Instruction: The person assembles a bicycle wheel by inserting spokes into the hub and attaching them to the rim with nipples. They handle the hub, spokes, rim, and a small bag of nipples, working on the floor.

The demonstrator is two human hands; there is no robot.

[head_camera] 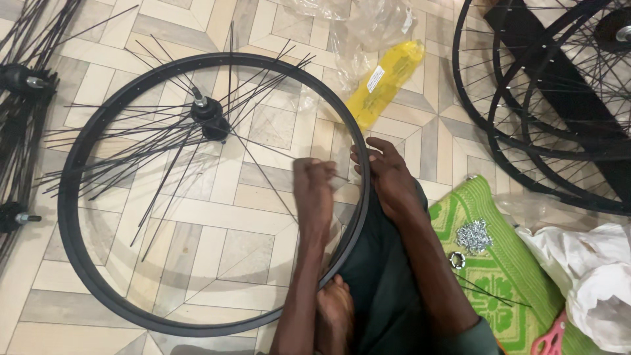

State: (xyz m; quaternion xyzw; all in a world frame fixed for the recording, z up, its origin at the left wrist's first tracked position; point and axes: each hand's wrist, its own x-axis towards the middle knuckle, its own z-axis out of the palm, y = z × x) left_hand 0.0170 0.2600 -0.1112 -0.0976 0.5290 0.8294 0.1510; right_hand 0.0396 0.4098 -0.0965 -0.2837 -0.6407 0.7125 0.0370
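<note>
A black bicycle wheel rim lies flat on the tiled floor, with a hub off-centre and several loose black spokes fanning out from it. My left hand is inside the rim near its right side, blurred, fingers closed around what looks like a spoke end. My right hand rests on the rim's right edge, fingers pinched at the same spot. The rim's right side leans against my leg and foot.
A yellow packet and clear plastic bags lie beyond the rim. Built black wheels are stacked at the right, more hubs with spokes at the left. A green mat holds a pile of small silver nipples.
</note>
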